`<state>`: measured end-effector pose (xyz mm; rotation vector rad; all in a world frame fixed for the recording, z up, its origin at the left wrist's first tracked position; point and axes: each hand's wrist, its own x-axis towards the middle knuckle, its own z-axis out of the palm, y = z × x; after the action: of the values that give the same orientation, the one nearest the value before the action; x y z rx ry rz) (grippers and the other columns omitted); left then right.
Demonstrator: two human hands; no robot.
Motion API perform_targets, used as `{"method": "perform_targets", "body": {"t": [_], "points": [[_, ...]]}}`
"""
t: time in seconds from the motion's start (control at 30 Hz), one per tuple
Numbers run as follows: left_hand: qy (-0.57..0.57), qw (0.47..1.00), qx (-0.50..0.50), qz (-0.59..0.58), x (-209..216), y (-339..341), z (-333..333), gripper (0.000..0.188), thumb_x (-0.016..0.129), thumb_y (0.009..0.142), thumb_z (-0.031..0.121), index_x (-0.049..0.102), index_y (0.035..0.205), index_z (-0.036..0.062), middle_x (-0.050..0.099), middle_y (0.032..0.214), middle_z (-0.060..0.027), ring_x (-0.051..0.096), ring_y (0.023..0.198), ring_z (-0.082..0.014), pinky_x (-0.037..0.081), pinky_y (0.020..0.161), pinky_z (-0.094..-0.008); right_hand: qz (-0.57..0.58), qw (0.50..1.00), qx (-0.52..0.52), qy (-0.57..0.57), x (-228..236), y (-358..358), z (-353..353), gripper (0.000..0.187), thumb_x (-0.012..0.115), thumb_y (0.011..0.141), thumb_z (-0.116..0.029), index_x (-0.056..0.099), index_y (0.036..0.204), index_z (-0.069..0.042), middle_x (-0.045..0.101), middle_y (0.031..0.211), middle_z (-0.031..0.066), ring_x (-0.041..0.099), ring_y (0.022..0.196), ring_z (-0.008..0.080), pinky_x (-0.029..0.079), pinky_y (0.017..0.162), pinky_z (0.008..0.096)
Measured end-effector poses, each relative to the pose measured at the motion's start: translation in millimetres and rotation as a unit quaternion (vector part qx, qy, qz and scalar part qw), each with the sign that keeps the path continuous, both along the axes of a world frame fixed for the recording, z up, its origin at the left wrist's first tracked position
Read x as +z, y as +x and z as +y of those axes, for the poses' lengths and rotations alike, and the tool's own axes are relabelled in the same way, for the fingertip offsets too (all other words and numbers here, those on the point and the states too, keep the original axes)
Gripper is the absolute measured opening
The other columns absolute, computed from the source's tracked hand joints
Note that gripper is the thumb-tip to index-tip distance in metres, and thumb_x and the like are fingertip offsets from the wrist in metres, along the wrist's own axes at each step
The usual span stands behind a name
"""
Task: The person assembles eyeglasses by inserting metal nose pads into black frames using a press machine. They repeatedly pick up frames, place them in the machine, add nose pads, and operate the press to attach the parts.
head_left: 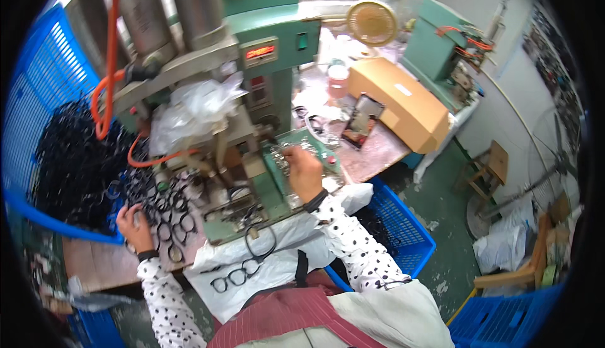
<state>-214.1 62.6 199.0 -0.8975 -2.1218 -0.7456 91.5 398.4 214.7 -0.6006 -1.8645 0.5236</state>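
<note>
My left hand [134, 227] is at the near left edge of a pile of black eyeglass frames [167, 225] on the bench, its fingers curved and somewhat apart. Over a green tray area [274, 181] of the machine, my right hand [304, 171] has its fingertips pinched together among small shiny metal pieces [301, 141]. What those fingertips hold, if anything, is too small to make out. Between my hands stands the press's metal fixture [236, 200]. More black frames [236, 277] lie on the white sheet [211, 288] by my lap.
A large blue basket [47, 222] full of dark frames stands at left. Overhead are the machine's metal cylinders [142, 14] and an orange hose [112, 52]. Right of the machine are a phone [363, 121], a cardboard box [400, 99] and another blue basket [403, 219].
</note>
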Motion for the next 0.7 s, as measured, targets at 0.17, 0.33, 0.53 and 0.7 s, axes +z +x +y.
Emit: {"method": "perform_targets", "body": {"t": [0.17, 0.33, 0.53, 0.7], "points": [[0.17, 0.968, -0.069, -0.169, 15, 68, 41, 0.015, 0.054, 0.095, 0.014, 0.061, 0.102, 0.0017, 0.063, 0.095, -0.0104, 0.057, 0.087, -0.0182, 0.046, 0.078, -0.0308, 0.086, 0.966, 0.13, -0.205, 16, -6, -10, 0.013, 0.064, 0.08, -0.002, 0.071, 0.092, -0.004, 0.069, 0.087, 0.0092, 0.064, 0.074, 0.0212, 0.049, 0.067, 0.03], [0.191, 0.935, -0.149, -0.259, 85, 155, 72, 0.018, 0.054, 0.098, 0.016, 0.058, 0.101, -0.0015, 0.062, 0.084, -0.0061, 0.054, 0.074, -0.0114, 0.045, 0.068, -0.0256, 0.058, 0.951, 0.225, -0.206, 64, -2, -55, 0.018, 0.068, 0.078, 0.0, 0.072, 0.095, -0.001, 0.07, 0.088, 0.01, 0.06, 0.073, 0.0143, 0.048, 0.067, 0.0275], [0.287, 0.864, -0.305, -0.28, 128, 173, 112, 0.019, 0.056, 0.097, 0.013, 0.06, 0.108, -0.0018, 0.066, 0.091, -0.0065, 0.06, 0.081, -0.0123, 0.046, 0.075, -0.0237, 0.017, 0.93, 0.202, -0.305, 74, -17, -75, 0.034, 0.074, 0.072, -0.007, 0.066, 0.104, -0.002, 0.069, 0.078, 0.0061, 0.05, 0.058, 0.0085, 0.04, 0.054, 0.0249], [0.302, 0.811, -0.339, -0.37, 134, 162, 113, 0.02, 0.052, 0.1, 0.015, 0.058, 0.109, -0.0014, 0.066, 0.098, -0.0086, 0.062, 0.09, -0.016, 0.049, 0.083, -0.0304, 0.032, 0.923, 0.201, -0.326, 86, -27, -82, 0.051, 0.075, 0.071, -0.005, 0.052, 0.117, -0.003, 0.068, 0.079, 0.0063, 0.048, 0.059, 0.0048, 0.038, 0.054, 0.0202]]}}
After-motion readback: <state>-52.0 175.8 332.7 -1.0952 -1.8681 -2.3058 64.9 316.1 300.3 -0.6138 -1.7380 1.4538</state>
